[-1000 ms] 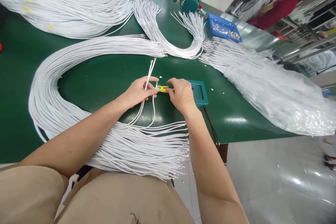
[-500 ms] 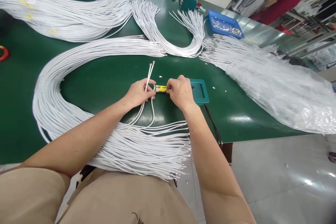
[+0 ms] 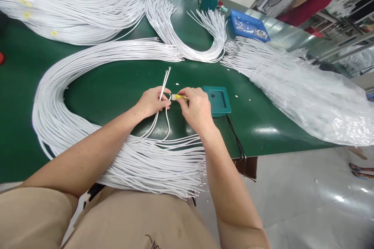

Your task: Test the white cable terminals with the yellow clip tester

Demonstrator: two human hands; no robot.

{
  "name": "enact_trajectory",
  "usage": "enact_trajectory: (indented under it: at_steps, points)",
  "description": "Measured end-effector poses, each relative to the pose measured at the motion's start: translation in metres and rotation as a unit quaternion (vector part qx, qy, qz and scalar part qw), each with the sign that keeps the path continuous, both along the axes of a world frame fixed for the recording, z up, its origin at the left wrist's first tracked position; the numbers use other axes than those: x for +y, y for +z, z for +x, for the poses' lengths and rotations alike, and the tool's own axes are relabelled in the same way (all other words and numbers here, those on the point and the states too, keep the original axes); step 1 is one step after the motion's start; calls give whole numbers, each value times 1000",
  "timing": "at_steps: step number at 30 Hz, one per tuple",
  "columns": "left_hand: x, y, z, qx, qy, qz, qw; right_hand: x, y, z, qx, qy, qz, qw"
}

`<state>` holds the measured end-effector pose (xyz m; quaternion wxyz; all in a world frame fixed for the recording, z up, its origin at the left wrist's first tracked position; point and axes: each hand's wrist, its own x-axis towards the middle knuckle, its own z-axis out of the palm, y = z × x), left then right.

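My left hand point(image 3: 152, 102) is closed on a few white cables point(image 3: 164, 85), whose tipped ends stick up past the fingers. One more cable loops down below the fingertips. In my right hand point(image 3: 196, 107) is a small yellow tool point(image 3: 180, 97), pinched between thumb and fingers. Its pale front end points left and meets, or nearly meets, the cable end at my left fingertips; which of the two I cannot tell. My right fingers cover the rest of the tool. A thick bundle of white cables point(image 3: 157, 165) lies under my forearms, its metal-tipped ends at the right.
Just right of my right hand sits a teal tray-shaped device point(image 3: 220, 101) with a black cord point(image 3: 236, 136). Further back are a blue tray point(image 3: 249, 27) of small metal parts, more cable bundles point(image 3: 87, 11) and a plastic-wrapped bundle point(image 3: 306, 89). A person's red sleeve point(image 3: 312, 4) shows behind.
My right hand has shifted slightly left and forward along the yellow tool, covering more of it and uncovering the teal device. The left hand keeps its hold; the whole view has drifted slightly.
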<state>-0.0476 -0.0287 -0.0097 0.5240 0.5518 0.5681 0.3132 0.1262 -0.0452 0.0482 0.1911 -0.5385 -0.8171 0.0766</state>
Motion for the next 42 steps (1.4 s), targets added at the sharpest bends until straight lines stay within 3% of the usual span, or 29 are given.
enact_trajectory:
  at_steps: [7, 12, 16, 24, 28, 33, 39, 42]
  points:
    - [-3, 19, -3, -26, 12, 33, 999, -33, -8, -15, -24, 86, -42, 995]
    - [-7, 22, 2, -63, 9, 51, 997, -9, -3, -7, 87, -36, 0, 996]
    - [-11, 20, 6, -63, 13, 82, 995, 18, 0, -6, 141, -76, -43, 986]
    - [-13, 22, 6, -13, 6, 123, 992, 29, -2, -14, 113, -77, -114, 984]
    - [-13, 22, 6, -14, 1, 130, 991, 27, -1, -9, 56, -117, -91, 987]
    - [-12, 21, 6, -21, 1, 118, 993, 23, -4, -5, 48, -34, -79, 995]
    - [-9, 15, 6, -47, 14, 55, 997, 28, -11, 8, -76, 11, -16, 997]
    - [-7, 13, 6, -54, 28, 32, 998, 33, -12, 14, -136, 27, -38, 990]
